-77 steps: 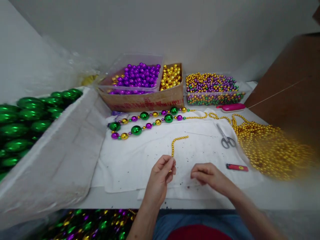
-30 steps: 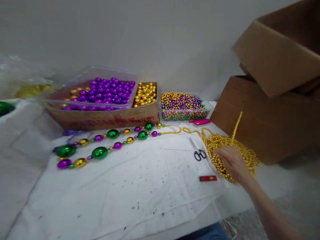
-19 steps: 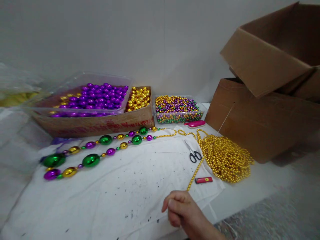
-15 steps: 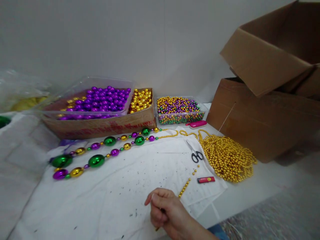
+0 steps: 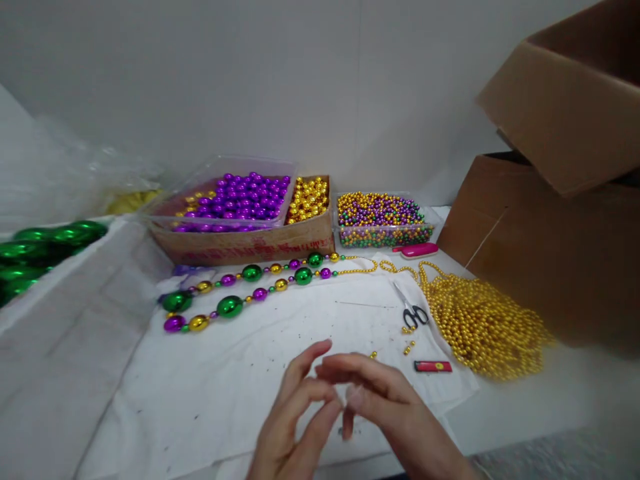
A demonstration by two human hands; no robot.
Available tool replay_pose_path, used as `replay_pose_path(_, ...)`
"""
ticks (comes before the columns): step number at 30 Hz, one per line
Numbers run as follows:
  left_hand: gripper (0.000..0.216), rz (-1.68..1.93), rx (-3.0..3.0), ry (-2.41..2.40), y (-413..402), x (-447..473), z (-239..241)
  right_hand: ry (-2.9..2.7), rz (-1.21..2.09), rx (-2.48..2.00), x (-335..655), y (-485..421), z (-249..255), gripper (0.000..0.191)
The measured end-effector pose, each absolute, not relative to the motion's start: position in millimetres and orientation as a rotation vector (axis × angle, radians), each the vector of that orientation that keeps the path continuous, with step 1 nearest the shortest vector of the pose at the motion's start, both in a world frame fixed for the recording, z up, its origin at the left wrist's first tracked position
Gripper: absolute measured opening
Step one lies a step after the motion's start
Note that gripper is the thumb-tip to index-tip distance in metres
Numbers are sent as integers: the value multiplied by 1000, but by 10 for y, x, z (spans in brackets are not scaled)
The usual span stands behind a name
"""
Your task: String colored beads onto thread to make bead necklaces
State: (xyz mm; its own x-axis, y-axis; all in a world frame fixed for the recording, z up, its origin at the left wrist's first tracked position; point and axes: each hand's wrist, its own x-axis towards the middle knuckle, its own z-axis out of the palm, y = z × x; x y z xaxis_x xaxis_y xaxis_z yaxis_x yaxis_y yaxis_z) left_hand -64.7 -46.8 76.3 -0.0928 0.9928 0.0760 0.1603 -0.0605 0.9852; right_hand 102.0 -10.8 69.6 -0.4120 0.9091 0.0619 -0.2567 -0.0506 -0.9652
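Note:
My left hand and my right hand meet above the white cloth, fingertips touching or nearly so. Both have thumb and fingers pinched together; whatever lies between them is too small or hidden to name. A few loose gold beads lie just beyond my right hand, near black-handled scissors and a red lighter. Farther back on the cloth stretches a necklace of large green, purple and gold beads, its thin gold bead chain toward the right.
A clear tub of purple beads sits in a cardboard box with gold beads. Beside it stands a tub of small mixed beads. A pink-handled tool, heaped gold bead strands and large cartons occupy the right; green beads are left.
My left hand has come into view and joined my right. The short row of gold beads by my right hand no longer shows as a line. The view has swung left.

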Motion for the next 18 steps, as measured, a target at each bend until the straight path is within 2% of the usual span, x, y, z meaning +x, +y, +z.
replay_pose_path(3,17,1269,1178,1277,-192,-147,787,-901,1837,-642,964,-170,752,37)
replay_pose_path(7,17,1252,857,1150,2,177,612,-734,1862,-825,1149,-22,531,28)
replay_pose_path(11,21,1134,648,1027,193,274,454,-720,1712,-1016,1350,103,257,35)
replay_pose_path(15,19,1037,900,1048,686,321,249,-718,1557,-1200,1467,181,153,36)
replay_pose_path(18,10,939,1494,1306,1177,352,-18,-653,1547,-1253,1514,225,133,37)
